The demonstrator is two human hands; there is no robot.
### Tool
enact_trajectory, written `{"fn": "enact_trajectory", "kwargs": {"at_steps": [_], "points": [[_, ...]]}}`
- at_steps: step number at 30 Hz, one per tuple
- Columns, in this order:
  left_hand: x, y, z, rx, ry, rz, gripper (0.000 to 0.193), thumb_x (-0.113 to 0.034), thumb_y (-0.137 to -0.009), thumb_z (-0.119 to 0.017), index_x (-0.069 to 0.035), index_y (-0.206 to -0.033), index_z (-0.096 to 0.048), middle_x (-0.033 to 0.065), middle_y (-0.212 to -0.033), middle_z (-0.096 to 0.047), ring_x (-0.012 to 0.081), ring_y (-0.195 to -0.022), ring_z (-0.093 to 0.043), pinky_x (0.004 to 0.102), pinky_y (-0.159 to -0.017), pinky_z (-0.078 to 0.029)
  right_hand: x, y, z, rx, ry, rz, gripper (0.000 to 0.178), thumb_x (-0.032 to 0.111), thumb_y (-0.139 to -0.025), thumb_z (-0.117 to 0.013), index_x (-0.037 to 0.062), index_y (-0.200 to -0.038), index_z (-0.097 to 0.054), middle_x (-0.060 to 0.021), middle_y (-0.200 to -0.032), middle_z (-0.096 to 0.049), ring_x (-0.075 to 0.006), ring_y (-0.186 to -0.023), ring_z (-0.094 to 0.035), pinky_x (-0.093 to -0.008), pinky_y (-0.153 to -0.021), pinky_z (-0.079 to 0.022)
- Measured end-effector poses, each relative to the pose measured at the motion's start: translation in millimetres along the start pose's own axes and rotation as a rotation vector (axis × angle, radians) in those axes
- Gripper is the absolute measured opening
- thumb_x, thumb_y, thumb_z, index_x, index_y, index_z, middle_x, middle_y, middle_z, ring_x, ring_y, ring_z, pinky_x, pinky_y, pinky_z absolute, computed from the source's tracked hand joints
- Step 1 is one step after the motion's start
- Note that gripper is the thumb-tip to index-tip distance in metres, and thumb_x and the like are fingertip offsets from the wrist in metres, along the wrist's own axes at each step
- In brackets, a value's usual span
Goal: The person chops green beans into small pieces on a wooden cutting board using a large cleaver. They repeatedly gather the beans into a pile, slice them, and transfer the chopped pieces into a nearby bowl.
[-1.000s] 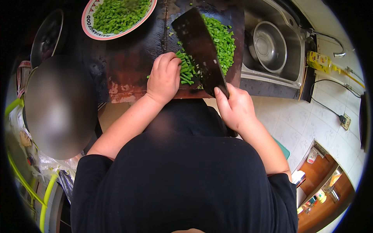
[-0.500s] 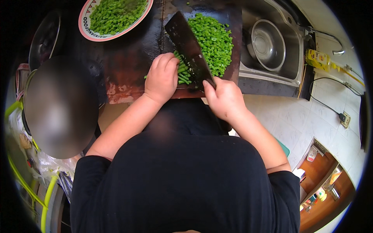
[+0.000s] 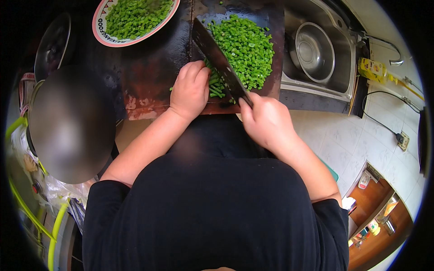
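Kitchen, tiled wall [image 3: 348, 151] to the right of the board [image 3: 153, 88], which is dark, stained, wet-looking in patches, seam across it. Sink [image 3: 349, 74] just beside the board's right edge, metal bowl [image 3: 312, 56] inside. Yellow bottle [image 3: 372, 70] farther right of the board, past the sink. Plate [image 3: 100, 37] with a red rim at the board's far left, heaped with chopped beans [image 3: 135, 19].

Uncut beans [image 3: 216, 88] lie near the board's front edge, bunched in short lengths. Left hand [image 3: 191, 86] has its fingers curled over them, holding them down; fingertips hidden. Right hand [image 3: 267, 118] has its fingers wrapped round the handle of the cleaver [image 3: 218, 56], blade tilted between the uncut beans and the cut pile [image 3: 248, 54] on the board's right half. Can't tell if the edge touches the board.

Handling, judged: beans light, firm, snappy, likely slick and prone to roll; best held from above as 1 bundle, fingertips tucked back. Cut bits loose, scatter easily; scoop from below. Cleaver probably heavy, stiff; grip at the handle, 1 hand enough.
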State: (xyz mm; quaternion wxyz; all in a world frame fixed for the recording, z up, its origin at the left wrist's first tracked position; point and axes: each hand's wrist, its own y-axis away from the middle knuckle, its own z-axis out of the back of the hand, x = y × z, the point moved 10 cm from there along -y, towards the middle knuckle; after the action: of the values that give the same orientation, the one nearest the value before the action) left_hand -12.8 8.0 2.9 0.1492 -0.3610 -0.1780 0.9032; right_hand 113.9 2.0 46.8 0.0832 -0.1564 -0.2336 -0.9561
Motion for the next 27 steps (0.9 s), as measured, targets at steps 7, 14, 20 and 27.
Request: {"fn": "enact_trajectory", "kwargs": {"at_steps": [7, 14, 20, 27], "points": [[2.3, 1.8, 0.7, -0.016, 0.046, 0.013, 0.022, 0.000, -0.074, -0.064, -0.002, -0.094, -0.057, 0.0140, -0.102, -0.056, 0.0332, -0.095, -0.054, 0.0394, -0.082, -0.046, -22.0, -4.3, 0.7, -0.058, -0.120, -0.021, 0.025, 0.028, -0.089, -0.051, 0.0089, -0.096, -0.064, -0.0187, -0.077, -0.065, -0.0382, -0.074, -0.062, -0.0469, -0.067, -0.050], [-0.9, 2.1, 3.7, -0.021, -0.001, -0.001, 0.024, 0.001, -0.073, -0.062, -0.001, -0.096, -0.056, 0.0151, -0.104, -0.055, 0.0346, -0.096, -0.054, 0.0398, -0.083, -0.046, 0.3, 10.3, 7.7, 0.005, -0.027, 0.052, 0.024, 0.026, -0.087, -0.052, 0.0099, -0.100, -0.064, -0.0162, -0.073, -0.065, -0.0362, -0.069, -0.063, -0.0454, -0.064, -0.051], [1.5, 0.2, -3.6, 0.036, -0.004, 0.010, 0.024, 0.001, -0.073, -0.061, 0.001, -0.096, -0.056, 0.0156, -0.104, -0.054, 0.0352, -0.096, -0.053, 0.0403, -0.084, -0.046, 13.7, -5.9, -0.2, -0.054, 0.014, 0.083, 0.020, 0.023, -0.086, -0.053, 0.0072, -0.088, -0.064, -0.0187, -0.070, -0.064, -0.0376, -0.066, -0.062, -0.0466, -0.063, -0.051], [3.6, 3.0, -1.0, -0.014, 0.043, 0.015, 0.022, -0.001, -0.073, -0.062, -0.002, -0.094, -0.056, 0.0136, -0.104, -0.053, 0.0334, -0.097, -0.052, 0.0396, -0.085, -0.045, -10.7, -8.0, 4.3, -0.047, -0.092, 0.025, 0.023, 0.028, -0.088, -0.050, 0.0096, -0.094, -0.064, -0.0166, -0.074, -0.065, -0.0374, -0.070, -0.062, -0.0457, -0.065, -0.050]]}}
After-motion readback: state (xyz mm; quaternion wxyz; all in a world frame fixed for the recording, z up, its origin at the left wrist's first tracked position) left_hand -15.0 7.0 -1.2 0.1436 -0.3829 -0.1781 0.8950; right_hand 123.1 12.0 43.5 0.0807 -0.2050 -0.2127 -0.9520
